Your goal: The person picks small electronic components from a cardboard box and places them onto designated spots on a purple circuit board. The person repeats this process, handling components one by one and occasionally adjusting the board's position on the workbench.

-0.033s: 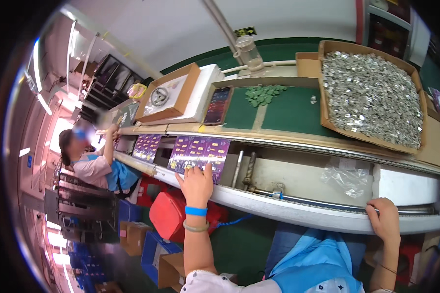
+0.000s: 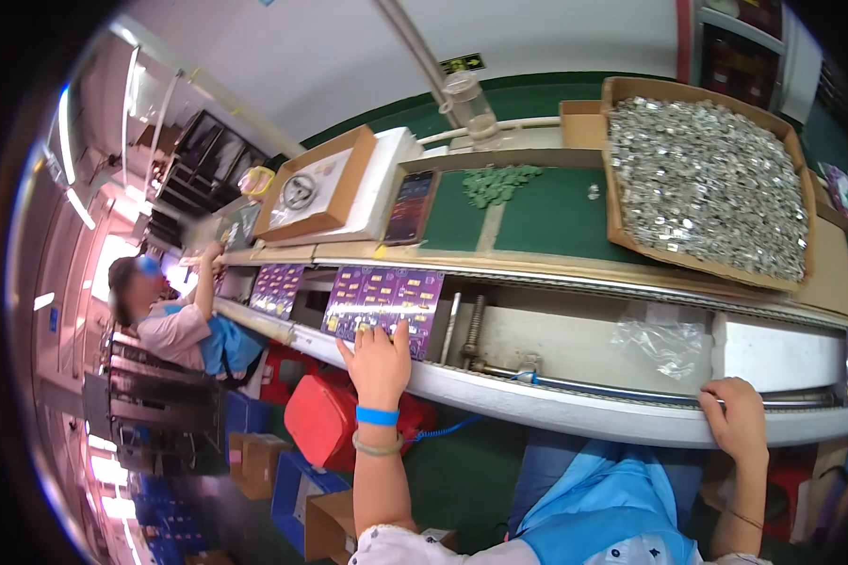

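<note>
My left hand [image 2: 381,363] is open, its fingers spread and resting on the near edge of a purple circuit board [image 2: 386,297] that bears several small yellow parts. This board lies across the conveyor rails. A blue wrist strap [image 2: 377,415] with a coiled blue cord is on my left wrist. Far to the right, my right hand [image 2: 737,414] rests on the grey front rail [image 2: 575,414], fingers loosely bent with the thumb apart. Nothing shows in it.
Behind the conveyor, a cardboard box [image 2: 612,202] holds many small silvery metal parts. Green discs [image 2: 499,185] and a phone [image 2: 411,207] lie on the green shelf. More purple boards [image 2: 275,288] sit along the line. A co-worker [image 2: 174,325] works at left; a red stool [image 2: 318,419] stands below.
The whole view has shifted slightly. Both hands keep the same places, the left on the purple circuit board and the right on the rail.
</note>
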The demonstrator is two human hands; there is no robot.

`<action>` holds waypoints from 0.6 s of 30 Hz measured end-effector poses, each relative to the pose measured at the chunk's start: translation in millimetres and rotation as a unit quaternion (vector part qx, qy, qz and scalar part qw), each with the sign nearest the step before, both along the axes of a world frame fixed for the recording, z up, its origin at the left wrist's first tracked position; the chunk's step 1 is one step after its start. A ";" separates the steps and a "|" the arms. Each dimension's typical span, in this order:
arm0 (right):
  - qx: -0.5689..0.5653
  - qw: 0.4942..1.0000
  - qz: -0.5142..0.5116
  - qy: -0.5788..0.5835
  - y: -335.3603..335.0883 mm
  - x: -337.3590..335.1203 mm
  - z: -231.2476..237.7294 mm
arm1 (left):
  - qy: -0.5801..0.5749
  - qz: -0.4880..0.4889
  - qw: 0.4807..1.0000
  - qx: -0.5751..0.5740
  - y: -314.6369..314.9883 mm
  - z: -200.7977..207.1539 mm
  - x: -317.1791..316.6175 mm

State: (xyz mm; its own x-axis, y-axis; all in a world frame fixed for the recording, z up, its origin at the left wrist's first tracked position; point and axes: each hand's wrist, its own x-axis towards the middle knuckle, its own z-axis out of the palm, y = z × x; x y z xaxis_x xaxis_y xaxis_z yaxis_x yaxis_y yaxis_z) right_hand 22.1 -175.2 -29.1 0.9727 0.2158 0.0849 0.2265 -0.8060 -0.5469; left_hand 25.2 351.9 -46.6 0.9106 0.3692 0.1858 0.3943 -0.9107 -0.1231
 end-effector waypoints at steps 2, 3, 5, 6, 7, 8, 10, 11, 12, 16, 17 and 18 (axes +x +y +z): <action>-0.004 1.000 0.010 0.005 -3.3 1.9 -1.0 | -0.017 -0.035 0.999 -0.005 -30.8 4.4 -7.6; 0.002 1.000 0.020 0.009 -2.6 3.6 -1.3 | -0.007 -0.048 0.999 -0.010 -46.2 13.1 -15.6; 0.002 1.000 0.026 0.003 -6.1 4.8 -1.0 | 0.009 -0.090 0.995 -0.030 -83.5 24.4 -18.5; -0.001 0.999 0.032 -0.001 -0.9 2.7 1.6 | 0.010 -0.105 0.993 -0.052 -94.7 29.5 -24.6; -0.005 0.999 0.035 -0.007 -0.7 1.8 4.0 | 0.009 -0.123 0.990 -0.074 -110.1 33.8 -27.1; 0.001 0.999 0.037 -0.018 -1.2 1.4 4.6 | 0.008 -0.141 0.986 -0.093 -125.8 38.7 -29.5; 0.013 0.998 0.042 -0.040 -4.3 1.6 4.4 | 0.030 -0.194 0.974 -0.110 -154.5 46.2 -33.2; 0.009 0.997 0.057 -0.046 -7.9 2.0 4.2 | 0.034 -0.231 0.966 -0.110 -166.4 47.4 -35.8; 0.029 0.997 0.059 -0.036 -9.5 2.2 5.3 | 0.038 -0.266 0.957 -0.108 -176.5 50.9 -37.1; 0.110 0.991 0.074 0.000 -19.1 7.9 14.4 | 0.102 -0.385 0.901 -0.174 -211.2 68.6 -29.2; 0.124 0.989 0.074 -0.007 -21.4 10.5 16.3 | 0.108 -0.416 0.884 -0.186 -220.0 69.5 -25.8; 0.141 0.987 0.075 -0.014 -21.9 13.9 18.2 | 0.118 -0.439 0.870 -0.189 -228.6 70.8 -22.4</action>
